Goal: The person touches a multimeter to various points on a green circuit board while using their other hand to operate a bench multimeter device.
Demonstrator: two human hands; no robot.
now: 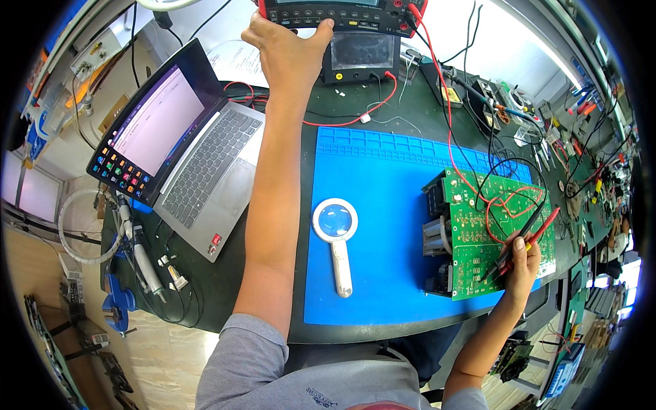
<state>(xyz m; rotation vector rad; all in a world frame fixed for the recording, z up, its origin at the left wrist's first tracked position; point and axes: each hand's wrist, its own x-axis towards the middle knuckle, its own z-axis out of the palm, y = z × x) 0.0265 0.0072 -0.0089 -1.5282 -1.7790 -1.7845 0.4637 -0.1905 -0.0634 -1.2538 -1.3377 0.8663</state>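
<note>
Two slim plastic test probes [544, 227], red and black, sit pinched in the right hand [521, 263] at 3 o'clock over the rectangular green circuit board [468, 277]. Likely light, stiff; grip mid-barrel. Left hand [292, 53] is spread against the boxy red-black meter [311, 18], 12 o'clock.

Saw a meter [348, 14] at the top edge, red-cased and black-faced, partly cut off, with buttons below the screen. Noted a red lead [447, 102] plugged into the right end and hanging in a long curve. Saw a green circuit board [471, 236] lying flat at the right, with black parts and ribbed grey metal jutting from the left edge. Found a black probe [531, 219] and a red probe [544, 227] held together over the board, slanting down leftward. Could not make out contact between tips and board.
</note>
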